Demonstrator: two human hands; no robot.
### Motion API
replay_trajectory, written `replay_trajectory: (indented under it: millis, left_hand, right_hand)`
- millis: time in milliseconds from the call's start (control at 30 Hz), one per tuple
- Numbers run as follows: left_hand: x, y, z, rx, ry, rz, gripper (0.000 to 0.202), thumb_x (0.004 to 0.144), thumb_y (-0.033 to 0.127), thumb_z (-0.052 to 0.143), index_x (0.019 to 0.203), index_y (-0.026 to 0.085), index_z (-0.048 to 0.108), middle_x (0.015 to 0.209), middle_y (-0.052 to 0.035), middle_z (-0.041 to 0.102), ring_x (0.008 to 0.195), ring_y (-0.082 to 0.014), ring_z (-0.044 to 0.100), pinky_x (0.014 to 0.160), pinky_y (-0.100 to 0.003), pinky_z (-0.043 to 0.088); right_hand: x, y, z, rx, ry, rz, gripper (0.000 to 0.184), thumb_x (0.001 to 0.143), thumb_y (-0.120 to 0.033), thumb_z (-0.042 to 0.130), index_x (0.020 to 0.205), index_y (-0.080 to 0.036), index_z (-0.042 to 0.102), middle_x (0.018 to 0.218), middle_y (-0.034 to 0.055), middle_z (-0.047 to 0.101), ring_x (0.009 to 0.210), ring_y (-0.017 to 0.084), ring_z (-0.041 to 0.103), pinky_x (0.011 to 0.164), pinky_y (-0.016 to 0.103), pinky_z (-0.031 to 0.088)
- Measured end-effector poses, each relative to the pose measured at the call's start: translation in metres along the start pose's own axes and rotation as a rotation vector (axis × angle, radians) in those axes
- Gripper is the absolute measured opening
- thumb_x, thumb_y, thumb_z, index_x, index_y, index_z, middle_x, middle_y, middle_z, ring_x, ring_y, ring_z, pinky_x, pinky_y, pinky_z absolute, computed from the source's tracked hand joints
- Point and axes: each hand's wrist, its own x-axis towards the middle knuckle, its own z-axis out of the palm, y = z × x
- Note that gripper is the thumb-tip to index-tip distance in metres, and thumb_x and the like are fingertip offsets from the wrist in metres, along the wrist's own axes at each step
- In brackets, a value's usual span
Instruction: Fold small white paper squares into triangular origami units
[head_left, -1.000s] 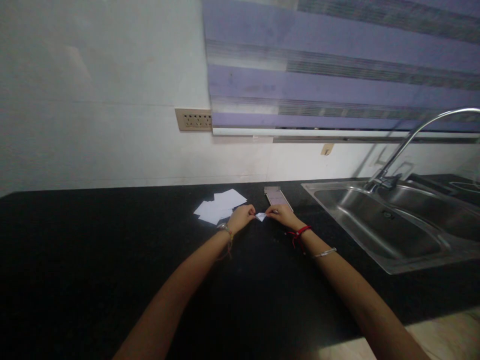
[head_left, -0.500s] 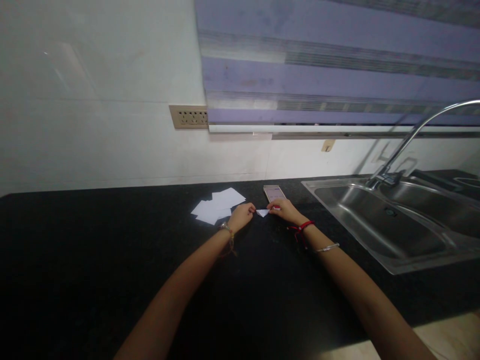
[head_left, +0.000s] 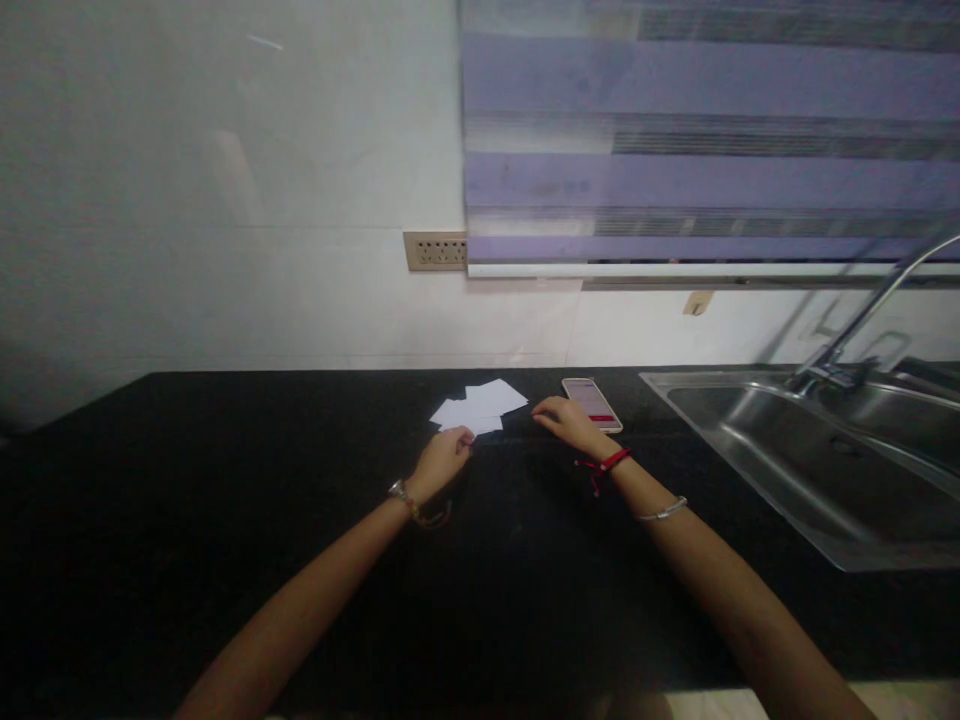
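White papers (head_left: pixel 491 399) overlap on the black counter (head_left: pixel 300 440), left of the phone (head_left: pixel 581 394). The left hand (head_left: pixel 439 464) is at their near edge, the right hand (head_left: pixel 573 424) just beside the phone; whether either's bent fingers pinch anything, I cannot tell.

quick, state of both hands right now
Left hand: curled at the papers; grip cannot be told.
Right hand: loosely curled near the phone, nothing visibly held.

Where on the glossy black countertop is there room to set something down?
On the countertop: the stretch left of the left forearm, and the patch between it and the right forearm. Crowded: back middle, left hand at the overlapping white paper sheets, right hand by the pale-edged phone.
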Motion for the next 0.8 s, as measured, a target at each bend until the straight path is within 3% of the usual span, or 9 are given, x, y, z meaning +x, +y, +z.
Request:
replay_trajectory:
  millis: [167,300,467,633,800]
  left_hand:
    - [-0.025,-0.015,-0.004,0.024,0.043,-0.069,0.021,0.072,0.009,0.042,0.084,0.016,0.057,0.083,-0.0034,0.06,0.076,-0.0141,0.054,0.068,-0.024,0.04]
    - [-0.036,-0.019,-0.005,0.047,0.088,-0.077,0.021,0.074,0.011,0.04,0.086,0.017,0.056,0.084,-0.0032,0.059,0.078,-0.0142,0.053,0.07,-0.024,0.04]
    - [-0.037,-0.023,-0.006,0.052,0.122,-0.059,0.018,0.077,0.014,0.04,0.084,0.018,0.056,0.083,-0.0037,0.059,0.079,-0.0144,0.053,0.071,-0.024,0.039]
    - [-0.037,-0.028,-0.006,0.044,0.133,-0.06,0.017,0.079,0.016,0.04,0.083,0.018,0.056,0.083,-0.0043,0.059,0.078,-0.0148,0.053,0.07,-0.024,0.038]
    - [-0.035,-0.03,-0.007,0.03,0.161,-0.061,0.018,0.08,0.017,0.039,0.086,0.017,0.056,0.084,-0.0049,0.059,0.08,-0.0149,0.053,0.072,-0.025,0.039]
  right_hand:
    - [0.022,-0.041,0.042,-0.064,-0.14,-0.08,0.017,0.077,-0.02,0.052,0.09,-0.013,0.061,0.091,0.01,0.062,0.086,0.018,0.055,0.077,0.028,0.04]
    - [0.036,-0.061,0.061,-0.119,-0.178,-0.113,0.02,0.077,-0.023,0.052,0.093,-0.012,0.058,0.096,0.0118,0.058,0.094,0.019,0.051,0.08,0.028,0.038]
    - [0.044,-0.076,0.075,-0.155,-0.208,-0.109,0.024,0.076,-0.034,0.053,0.084,-0.012,0.059,0.091,0.0132,0.059,0.09,0.022,0.051,0.077,0.03,0.038]
    - [0.039,-0.081,0.083,-0.108,-0.183,-0.02,0.016,0.079,-0.02,0.047,0.072,-0.012,0.059,0.081,0.0147,0.061,0.083,0.022,0.055,0.074,0.03,0.038]
    - [0.029,-0.079,0.074,0.072,-0.033,0.119,0.012,0.077,-0.018,0.047,0.075,-0.014,0.058,0.082,0.0121,0.062,0.082,0.021,0.056,0.075,0.03,0.039]
